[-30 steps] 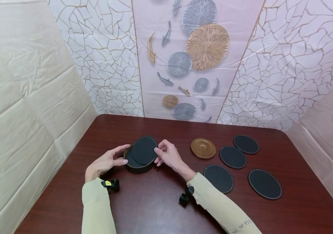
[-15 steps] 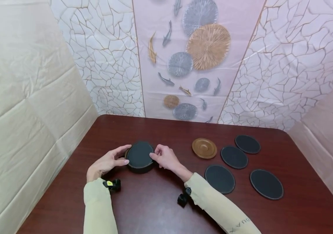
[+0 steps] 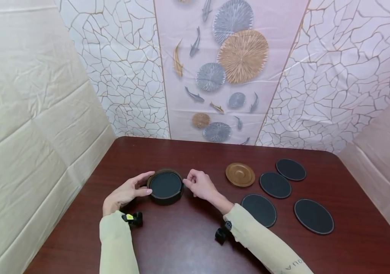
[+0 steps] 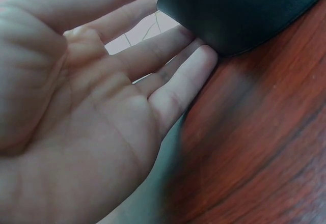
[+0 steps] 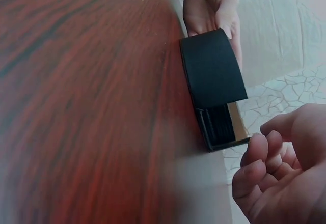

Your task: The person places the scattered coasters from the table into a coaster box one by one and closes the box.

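A round black coaster holder (image 3: 166, 200) with a brown inner rim stands on the left part of the table. Inside it lies a dark round coaster (image 3: 165, 185). My left hand (image 3: 126, 192) grips the holder's left side, thumb at the near rim and fingers behind; in the left wrist view, fingertips (image 4: 206, 56) touch its black wall. Just off the holder's right edge is my right hand (image 3: 199, 185), its fingers loosely curled with nothing between them. The right wrist view shows a gap in the holder's wall, with stacked coaster edges (image 5: 220, 124) inside.
A brown round lid (image 3: 240, 174) with a raised centre lies right of my right hand. Several dark round coasters, such as the rightmost coaster (image 3: 313, 216), are spread over the table's right side. A patterned curtain (image 3: 212, 106) hangs behind the table's far edge.
The coaster in my right hand has gone from tilted over the holder to lying flat inside it. My right hand has let go and drawn slightly right. My left hand keeps its grip.
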Motion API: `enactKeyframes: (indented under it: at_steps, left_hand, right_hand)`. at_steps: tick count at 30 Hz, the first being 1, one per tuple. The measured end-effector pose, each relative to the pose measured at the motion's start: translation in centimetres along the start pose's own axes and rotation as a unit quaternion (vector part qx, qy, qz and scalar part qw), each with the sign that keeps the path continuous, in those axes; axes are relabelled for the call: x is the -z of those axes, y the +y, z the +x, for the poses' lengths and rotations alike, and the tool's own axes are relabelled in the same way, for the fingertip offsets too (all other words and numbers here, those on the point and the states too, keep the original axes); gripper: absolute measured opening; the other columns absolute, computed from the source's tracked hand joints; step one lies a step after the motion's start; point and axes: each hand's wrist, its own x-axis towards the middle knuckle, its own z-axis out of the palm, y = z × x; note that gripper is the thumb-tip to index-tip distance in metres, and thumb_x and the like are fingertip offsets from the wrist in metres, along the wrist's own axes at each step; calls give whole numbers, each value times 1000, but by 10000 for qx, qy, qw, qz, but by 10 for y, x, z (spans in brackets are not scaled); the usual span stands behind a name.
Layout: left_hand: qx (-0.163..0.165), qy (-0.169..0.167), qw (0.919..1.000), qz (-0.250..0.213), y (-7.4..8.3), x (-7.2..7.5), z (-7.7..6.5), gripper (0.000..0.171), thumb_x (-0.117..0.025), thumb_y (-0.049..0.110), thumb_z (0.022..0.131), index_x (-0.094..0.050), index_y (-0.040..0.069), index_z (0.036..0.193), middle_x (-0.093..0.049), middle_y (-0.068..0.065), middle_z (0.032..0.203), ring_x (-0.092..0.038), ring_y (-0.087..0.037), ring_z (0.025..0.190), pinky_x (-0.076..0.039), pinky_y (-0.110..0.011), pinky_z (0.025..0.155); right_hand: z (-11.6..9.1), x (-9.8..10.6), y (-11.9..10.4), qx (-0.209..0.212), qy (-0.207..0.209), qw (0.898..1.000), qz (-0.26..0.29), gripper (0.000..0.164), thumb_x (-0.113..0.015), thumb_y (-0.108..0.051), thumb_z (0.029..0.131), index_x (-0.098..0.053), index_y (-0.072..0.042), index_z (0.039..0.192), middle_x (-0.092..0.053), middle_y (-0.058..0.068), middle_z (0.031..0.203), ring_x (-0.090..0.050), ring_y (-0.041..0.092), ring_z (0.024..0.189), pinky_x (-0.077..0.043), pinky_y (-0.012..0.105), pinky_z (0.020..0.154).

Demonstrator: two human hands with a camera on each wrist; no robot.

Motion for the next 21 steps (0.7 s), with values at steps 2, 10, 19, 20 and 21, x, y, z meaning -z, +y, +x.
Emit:
enactKeyframes:
  at_steps: [2, 10, 19, 20, 21]
  left_hand:
    - [-6, -3, 10000, -3, 0, 0, 0, 71, -71, 23, 90, -35, 20, 152, -36, -13, 156, -43, -39, 138, -47, -17, 94]
    - [15, 19, 10000, 50, -1, 1, -2, 72, -72, 23, 90, -36, 20, 152, -36, -12, 156, -45, -38, 137, -46, -23, 101]
    - [-27, 16, 10000, -12, -2, 0, 0, 74, -73, 24, 89, -35, 20, 152, -35, -12, 157, -44, -38, 138, -46, -18, 98]
    - [-37, -3, 10000, -70, -2, -1, 0, 74, -73, 24, 89, -35, 20, 152, -36, -12, 156, -44, -38, 137, -46, -18, 97]
    - [-55, -9, 9999, -115, -2, -1, 1, 74, -73, 23, 89, -35, 20, 152, -36, -12, 156, -44, -38, 137, -46, -18, 97]
  right_hand:
    - [-4, 5, 0, 59, -23, 10000, 46, 20, -65, -24, 95, -56, -13, 80, -50, 0, 55, -62, 33, 50, -47, 30, 51]
    - [-21, 33, 2, 181, -16, 9997, 136, 21, -66, -24, 94, -55, -14, 80, -50, 1, 54, -60, 38, 52, -45, 30, 51]
    - [-40, 70, 10, 179, 24, 9998, -63, 22, -66, -29, 94, -56, -15, 81, -51, 1, 57, -59, 35, 52, -48, 33, 54]
    - [-42, 73, 11, 190, 24, 9998, -98, 23, -67, -30, 94, -56, -15, 81, -51, 1, 57, -59, 36, 52, -48, 33, 54]
    - [-44, 77, 13, 217, 22, 9997, -133, 23, -67, -30, 94, -56, -15, 81, -51, 1, 57, -59, 36, 52, -48, 33, 54]
